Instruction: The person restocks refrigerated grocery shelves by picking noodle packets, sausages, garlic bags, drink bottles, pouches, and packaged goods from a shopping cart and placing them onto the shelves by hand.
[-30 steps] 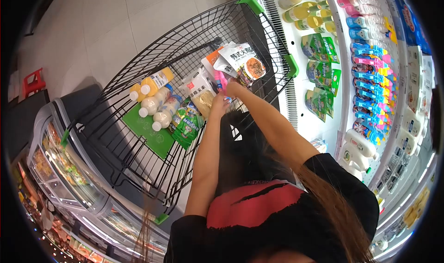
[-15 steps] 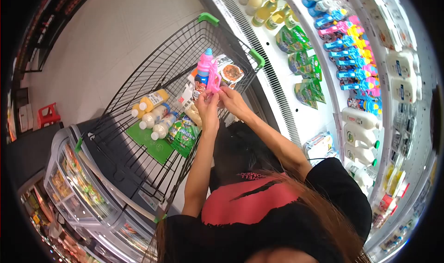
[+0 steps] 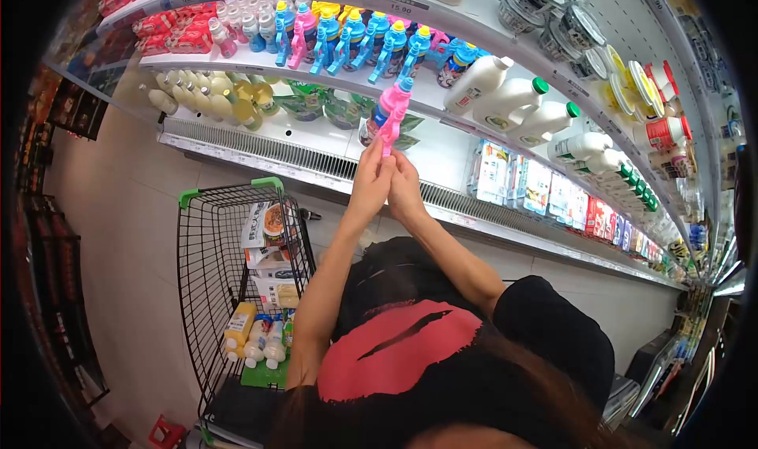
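Note:
A pink bottle with a blue cap and a pink handle [image 3: 392,109] is held up in front of the shelves. My left hand [image 3: 369,179] is closed on its lower end, with the fingers around the pink part. Beside it, touching, my right hand [image 3: 405,187] is closed at the bottom of the same bottle. Behind the bottle, a row of similar blue and pink bottles [image 3: 351,38] stands on the shelf. Green pouches [image 3: 343,111] lie on the level below, partly hidden by the held bottle.
At the lower left stands a black wire cart [image 3: 193,291] with green corners, holding food packets [image 3: 264,232], a yellow bottle [image 3: 239,326] and white bottles [image 3: 274,346]. White jugs [image 3: 505,101] and boxed packs [image 3: 537,187] fill the shelves at right. A red stool [image 3: 167,432] is at bottom left.
The view has swung toward the shelves, and the cart now appears lower left. Both hands have brought the pink bottle from over the cart to in front of the shelves.

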The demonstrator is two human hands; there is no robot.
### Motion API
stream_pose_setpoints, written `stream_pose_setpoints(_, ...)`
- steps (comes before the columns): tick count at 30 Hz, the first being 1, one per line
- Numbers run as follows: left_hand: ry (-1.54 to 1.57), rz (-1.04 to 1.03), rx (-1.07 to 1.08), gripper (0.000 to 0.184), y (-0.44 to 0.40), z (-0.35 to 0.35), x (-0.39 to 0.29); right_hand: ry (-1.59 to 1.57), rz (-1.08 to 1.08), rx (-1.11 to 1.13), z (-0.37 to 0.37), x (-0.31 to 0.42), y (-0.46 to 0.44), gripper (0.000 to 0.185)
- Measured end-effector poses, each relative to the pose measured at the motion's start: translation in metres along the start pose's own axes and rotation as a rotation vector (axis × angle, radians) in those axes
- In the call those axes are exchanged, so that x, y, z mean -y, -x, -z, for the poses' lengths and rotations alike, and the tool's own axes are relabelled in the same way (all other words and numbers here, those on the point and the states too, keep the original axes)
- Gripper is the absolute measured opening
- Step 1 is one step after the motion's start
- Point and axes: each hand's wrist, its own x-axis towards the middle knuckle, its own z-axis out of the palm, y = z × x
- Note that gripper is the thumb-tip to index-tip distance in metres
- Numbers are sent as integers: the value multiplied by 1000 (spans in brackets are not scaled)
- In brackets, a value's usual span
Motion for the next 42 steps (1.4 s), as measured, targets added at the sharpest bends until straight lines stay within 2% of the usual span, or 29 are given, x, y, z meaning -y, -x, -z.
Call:
stream_pose_setpoints(3, 92, -13, 91, 44, -39, -42, 5, -18, 79, -105, 29, 23, -31, 39)
stream_pose_setpoints(5, 96, -4, 114, 44, -66, -60, 11, -21, 223, -186, 48, 21, -64, 39)
stream_pose_setpoints(8, 98, 24, 131, 43, -106, -80, 26, -45, 317, -303, 65, 12, -117, 37)
stream_pose_setpoints(12, 58, 30, 80, 44, -136, -89, 48, -61, 188, -301, 71, 7, -156, 37)
stream_pose_setpoints(13, 45, 35, 61, 44, -136, -86, 45, 24, 250, -340, 89, -17, -173, 23)
stream_pose_setpoints(15, 38, 16, 41, 45, -140, -85, 46, 41, 227, -313, 87, -15, -180, 24)
stream_pose_setpoints(18, -29, 26, -28, 46, -136, -81, 45, 89, 207, -341, 79, -10, -184, 28)
stream_pose_setpoints(23, 25, -5, 18, 48, -109, -53, 47, 160, 204, -380, 73, -6, -195, 38)
stream_pose_setpoints(25, 2, 57, 13, 48, -93, -36, 41, -39, 224, -390, 78, -17, -204, 41)
stream_pose_setpoints(26, -24, 116, 22, 48, -86, -29, 39, -26, 216, -377, 80, -19, -206, 41)
stream_pose_setpoints(28, -39, 84, -28, 48, -71, -16, 45, -51, 231, -373, 73, -24, -202, 44)
stream_pose_setpoints(31, -73, 82, -70, 45, -27, 16, 33, -67, 7, -318, 56, -24, -173, 50)
stream_pose_setpoints(35, -131, 57, -257, 33, 58, 63, 32, 76, -318, -37, 7, -71, -81, 49)
stream_pose_setpoints(36, -136, 128, -303, 30, 84, 76, 36, 130, -414, 10, -3, -89, -58, 48)
stream_pose_setpoints(37, -98, 141, -409, 29, 113, 88, 34, 260, -476, 128, -22, -98, -26, 46)
stream_pose_setpoints(38, -123, 246, -468, 27, 142, 103, 27, 389, -531, 244, -43, -109, 5, 43)
stream_pose_setpoints(39, -257, 195, -598, 27, 172, 109, 45, 507, -491, 388, -58, -125, 32, 35)
stream_pose_setpoints(40, -387, 261, -634, 29, 203, 120, 45, 622, -449, 528, -69, -139, 55, 27)
stream_pose_setpoints(42, -568, 415, -752, 34, 267, 127, 57, 890, -150, 964, -96, -148, 90, 18)
